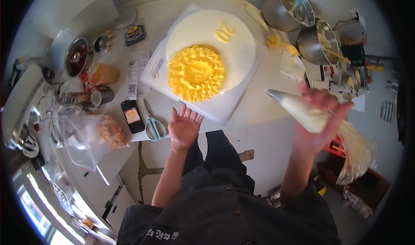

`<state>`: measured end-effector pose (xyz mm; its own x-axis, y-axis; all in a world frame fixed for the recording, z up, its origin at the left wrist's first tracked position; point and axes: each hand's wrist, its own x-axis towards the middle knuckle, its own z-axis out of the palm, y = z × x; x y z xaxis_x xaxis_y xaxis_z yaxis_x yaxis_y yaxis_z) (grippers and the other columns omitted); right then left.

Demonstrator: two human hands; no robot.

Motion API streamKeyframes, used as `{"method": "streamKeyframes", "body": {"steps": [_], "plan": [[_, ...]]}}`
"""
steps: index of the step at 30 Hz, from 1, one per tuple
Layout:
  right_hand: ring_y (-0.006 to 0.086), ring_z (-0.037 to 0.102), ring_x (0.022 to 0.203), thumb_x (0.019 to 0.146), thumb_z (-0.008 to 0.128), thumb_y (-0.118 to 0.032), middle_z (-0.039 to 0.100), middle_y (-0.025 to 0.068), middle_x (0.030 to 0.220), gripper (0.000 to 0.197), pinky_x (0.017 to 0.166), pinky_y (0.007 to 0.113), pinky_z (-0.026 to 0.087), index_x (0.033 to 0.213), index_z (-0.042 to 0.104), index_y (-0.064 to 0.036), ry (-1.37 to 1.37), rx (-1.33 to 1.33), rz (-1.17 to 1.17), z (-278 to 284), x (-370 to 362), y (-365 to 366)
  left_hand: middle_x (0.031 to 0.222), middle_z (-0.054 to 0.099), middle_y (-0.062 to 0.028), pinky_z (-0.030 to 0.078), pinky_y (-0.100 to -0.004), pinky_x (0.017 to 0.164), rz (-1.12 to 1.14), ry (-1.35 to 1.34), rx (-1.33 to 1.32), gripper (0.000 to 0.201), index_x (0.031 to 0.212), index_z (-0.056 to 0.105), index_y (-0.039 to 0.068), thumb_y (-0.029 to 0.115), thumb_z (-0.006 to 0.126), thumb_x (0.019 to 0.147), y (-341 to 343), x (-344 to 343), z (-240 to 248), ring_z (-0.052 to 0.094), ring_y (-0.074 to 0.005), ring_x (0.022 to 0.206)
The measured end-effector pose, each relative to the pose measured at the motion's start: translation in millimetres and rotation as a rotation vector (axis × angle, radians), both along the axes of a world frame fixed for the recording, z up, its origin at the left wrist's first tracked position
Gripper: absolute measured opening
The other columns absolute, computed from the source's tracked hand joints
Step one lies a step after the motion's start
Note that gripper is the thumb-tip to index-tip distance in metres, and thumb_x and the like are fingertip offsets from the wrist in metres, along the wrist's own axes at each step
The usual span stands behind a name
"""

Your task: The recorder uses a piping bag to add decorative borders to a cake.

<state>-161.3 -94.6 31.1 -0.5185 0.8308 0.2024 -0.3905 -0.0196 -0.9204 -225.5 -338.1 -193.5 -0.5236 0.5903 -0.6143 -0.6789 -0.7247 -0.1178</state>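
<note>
A round cake (242, 63) covered in pale cream lies on a white board (231, 102) in front of me. A large ruffled flower of yellow cream (196, 74) fills its near left part, and small yellow piped marks (224, 32) sit toward the far edge. My left hand (185, 130) is open, palm up, its fingertips at the board's near edge; whether they bear on it I cannot tell. To the right of the cake, my right hand (322, 115) is wrapped round a piping bag (304, 111) of pale cream. The bag's metal tip points left toward the cake, apart from it.
Left of the board lie scissors (154, 126), a phone (132, 116), paper slips (133, 74) and a clear plastic bag (86, 137). Metal bowls (298, 20) with cream and spatulas stand at the far right, near other piping bags (256, 16).
</note>
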Motion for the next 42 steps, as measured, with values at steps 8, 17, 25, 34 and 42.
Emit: {"method": "streamKeyframes", "body": {"steps": [8,17,25,34,42], "plan": [[0.0229,0.048,0.054,0.108,0.005,-0.052,0.047,0.0067,0.058,0.074,0.069,0.043,0.049,0.06,0.042,-0.0087,0.064,-0.01,0.378,-57.7,-24.7,-5.9,0.139,0.048,-0.0149,0.025,-0.0545,0.122,-0.026,-0.021,-0.012,0.049,0.12,0.057,0.002,0.046,0.043,0.105,14.8,20.7,-1.6,0.04,-0.0306,0.137],[0.0209,0.047,0.051,0.109,0.005,-0.048,0.047,0.005,0.056,0.073,0.065,0.042,0.049,0.059,0.042,-0.01,0.094,-0.055,0.375,-80.9,-39.4,-4.5,0.151,0.039,-0.0155,0.024,-0.0566,0.121,-0.023,-0.023,-0.06,0.058,0.143,0.041,0.004,0.048,0.043,0.104,22.0,23.7,8.4,0.034,-0.0331,0.142],[0.0203,0.047,0.05,0.109,0.007,-0.046,0.047,0.0041,0.055,0.072,0.065,0.041,0.049,0.059,0.042,-0.0106,0.058,-0.048,0.436,-88.6,-44.0,2.5,0.154,0.037,-0.0152,0.025,-0.059,0.121,0.002,-0.018,-0.106,0.057,0.145,0.04,0.006,0.047,0.036,0.106,24.7,27.0,9.2,0.032,-0.0353,0.143],[0.0199,0.047,0.051,0.11,0.007,-0.045,0.047,0.0042,0.055,0.071,0.065,0.04,0.049,0.058,0.042,-0.0109,0.058,-0.076,0.437,-93.4,-46.9,5.2,0.155,0.036,-0.0137,0.025,-0.0604,0.12,0.012,-0.003,-0.108,0.056,0.148,0.037,0.009,0.047,0.03,0.107,24.4,28.5,7.8,0.034,-0.0359,0.143],[0.0197,0.046,0.048,0.11,0.007,-0.044,0.046,0.0038,0.053,0.072,0.061,0.039,0.047,0.056,0.04,-0.0111,0.069,-0.107,0.461,-90.7,-45.5,5.6,0.155,0.036,-0.0131,0.024,-0.0609,0.12,0.009,-0.025,-0.149,0.057,0.15,0.034,0.01,0.047,0.029,0.107,26.4,27.6,13.8,0.031,-0.0373,0.144]]}}
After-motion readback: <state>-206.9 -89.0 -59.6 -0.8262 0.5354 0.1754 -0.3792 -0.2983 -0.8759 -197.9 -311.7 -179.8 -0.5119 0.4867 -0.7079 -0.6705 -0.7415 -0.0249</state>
